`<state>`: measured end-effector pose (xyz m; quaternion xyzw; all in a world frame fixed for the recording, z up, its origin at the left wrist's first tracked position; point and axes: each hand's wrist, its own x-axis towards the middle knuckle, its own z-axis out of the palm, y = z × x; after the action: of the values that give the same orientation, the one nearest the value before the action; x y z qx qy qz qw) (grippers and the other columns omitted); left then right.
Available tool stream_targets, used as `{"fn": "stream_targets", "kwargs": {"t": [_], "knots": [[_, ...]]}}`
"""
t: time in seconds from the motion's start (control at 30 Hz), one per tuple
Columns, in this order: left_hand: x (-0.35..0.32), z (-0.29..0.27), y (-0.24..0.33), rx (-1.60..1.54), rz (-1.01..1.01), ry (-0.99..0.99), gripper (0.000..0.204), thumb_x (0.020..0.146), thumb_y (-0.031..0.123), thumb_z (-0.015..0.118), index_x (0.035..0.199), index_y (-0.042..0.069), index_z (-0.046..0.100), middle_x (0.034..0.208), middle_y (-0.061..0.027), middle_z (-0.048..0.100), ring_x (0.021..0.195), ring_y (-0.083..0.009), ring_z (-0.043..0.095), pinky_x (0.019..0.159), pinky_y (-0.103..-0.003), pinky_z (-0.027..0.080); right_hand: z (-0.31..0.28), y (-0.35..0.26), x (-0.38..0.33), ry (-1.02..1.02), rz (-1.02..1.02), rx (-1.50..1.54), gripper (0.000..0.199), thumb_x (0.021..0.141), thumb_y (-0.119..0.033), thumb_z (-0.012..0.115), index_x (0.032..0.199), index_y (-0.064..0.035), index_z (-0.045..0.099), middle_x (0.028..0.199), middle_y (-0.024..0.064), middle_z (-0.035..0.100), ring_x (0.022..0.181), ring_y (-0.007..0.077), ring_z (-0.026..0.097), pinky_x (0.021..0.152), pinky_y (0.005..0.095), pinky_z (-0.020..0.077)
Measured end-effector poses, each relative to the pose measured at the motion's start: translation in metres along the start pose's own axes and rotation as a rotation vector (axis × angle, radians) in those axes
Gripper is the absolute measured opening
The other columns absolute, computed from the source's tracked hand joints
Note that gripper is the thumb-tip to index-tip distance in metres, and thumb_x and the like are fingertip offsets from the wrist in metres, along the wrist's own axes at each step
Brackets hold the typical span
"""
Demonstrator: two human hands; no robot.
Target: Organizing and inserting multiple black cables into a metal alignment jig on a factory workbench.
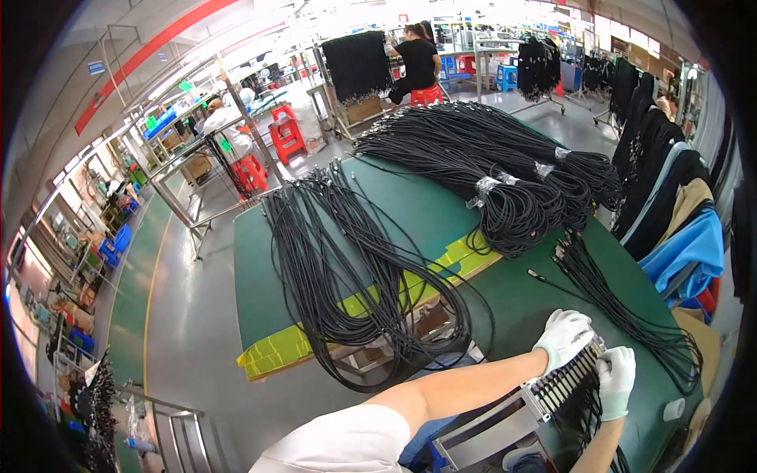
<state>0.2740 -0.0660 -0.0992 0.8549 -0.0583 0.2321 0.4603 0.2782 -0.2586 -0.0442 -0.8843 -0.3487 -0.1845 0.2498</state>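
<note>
Both my hands wear white gloves. My left hand [562, 337] rests on top of a metal fixture [516, 414] that holds a row of black cable ends [566, 380]. My right hand [616, 380] grips the far right end of that row, fingers closed on the cable ends. Black cables [611, 303] run from the fixture across the green table [520, 296] toward the right. Whether my left hand pinches a cable or only presses on the row I cannot tell.
A large loose bunch of black cables [347, 268] drapes over the table's left part and its yellow-taped edge [276, 347]. Taped cable bundles [505, 173] lie at the far end. Garment-like racks [670, 197] stand right. People sit at benches in the background.
</note>
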Motion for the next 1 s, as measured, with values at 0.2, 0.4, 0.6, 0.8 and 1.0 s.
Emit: {"fn": "stream_targets", "kwargs": {"t": [0.2,0.4,0.6,0.8,1.0], "knots": [[0.001,0.008,0.007,-0.177,0.268,0.028,0.016,0.078,0.019,0.071,0.086,0.01,0.061,0.112,-0.0048,0.062,0.116,-0.031,0.052,0.104,-0.046,0.038,0.013,-0.005,0.001,-0.085,0.35,0.417,0.023,0.08,-0.013,0.071,0.095,0.0017,0.063,0.083,0.0125,0.061,0.078,0.023,0.057,0.076,0.0336,0.0463],[0.012,-0.015,0.002,0.007,0.236,0.183,0.018,0.077,0.022,0.071,0.086,0.01,0.062,0.111,-0.0062,0.061,0.114,-0.03,0.052,0.106,-0.047,0.036,-0.013,0.029,-0.01,-0.118,0.494,0.335,0.009,0.078,-0.001,0.065,0.078,0.0019,0.056,0.069,0.0054,0.057,0.064,0.0099,0.051,0.062,0.0256,0.044],[0.006,-0.011,0.027,0.089,0.293,0.202,0.017,0.079,0.024,0.067,0.08,0.008,0.062,0.106,-0.0069,0.063,0.108,-0.0284,0.056,0.104,-0.047,0.037,-0.012,0.008,-0.018,-0.024,0.453,0.373,0.011,0.078,0.003,0.065,0.089,0.0014,0.064,0.075,0.0073,0.062,0.068,0.0139,0.056,0.066,0.0272,0.0465],[0.007,-0.029,-0.012,0.205,-0.018,0.002,0.023,0.09,0.028,0.054,0.087,0.011,0.071,0.091,-0.0118,0.069,0.085,-0.0303,0.066,0.072,-0.038,0.052,-0.002,-0.013,0.011,-0.016,0.277,0.099,0.02,0.082,-0.027,0.066,0.086,-0.0081,0.07,0.085,0.0104,0.067,0.082,0.0303,0.063,0.075,0.0375,0.0492],[0.005,-0.014,-0.004,0.182,-0.002,-0.079,0.026,0.096,0.03,0.048,0.106,0.015,0.066,0.106,-0.0085,0.066,0.109,-0.0285,0.057,0.103,-0.042,0.036,-0.011,0.012,-0.003,-0.066,0.269,-0.07,0.016,0.083,-0.027,0.065,0.084,-0.012,0.07,0.08,0.007,0.068,0.081,0.0295,0.062,0.073,0.041,0.0488]]}}
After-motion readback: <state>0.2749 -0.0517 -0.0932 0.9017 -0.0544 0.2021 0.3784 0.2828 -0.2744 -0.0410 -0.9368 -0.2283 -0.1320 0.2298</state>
